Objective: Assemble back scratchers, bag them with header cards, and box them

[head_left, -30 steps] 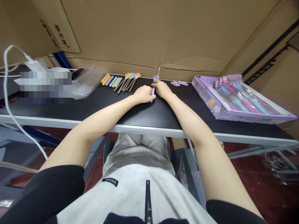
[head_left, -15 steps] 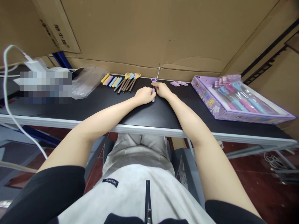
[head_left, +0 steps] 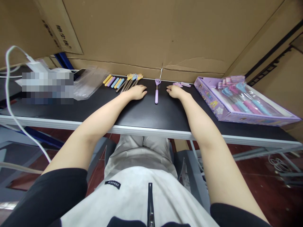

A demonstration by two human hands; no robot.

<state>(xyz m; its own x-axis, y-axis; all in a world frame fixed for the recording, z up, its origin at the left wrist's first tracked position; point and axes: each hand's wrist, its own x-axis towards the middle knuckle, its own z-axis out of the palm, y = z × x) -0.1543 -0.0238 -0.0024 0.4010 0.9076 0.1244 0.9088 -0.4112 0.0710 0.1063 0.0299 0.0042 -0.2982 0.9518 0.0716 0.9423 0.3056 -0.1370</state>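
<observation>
A purple back scratcher with a claw-shaped head lies on the black table between my hands, its handle toward me. To its left, my left hand rests open over the lower ends of several scratcher rods with yellow and blue claw heads, partly hiding them. On the other side, my right hand lies open with fingers apart, near the small pink cards. Neither hand touches the purple scratcher. Several yellow, purple and blue handles lie in a row beyond the rods on the left.
A purple display box holding wrapped scratchers stands on the right. A clear plastic bag lies at left, beside a blurred-out patch and a white cable. Cardboard walls close off the back of the table.
Both hands have let go of the purple back scratcher and moved apart, the left hand leftward and the right hand rightward. The scratcher stays on the table.
</observation>
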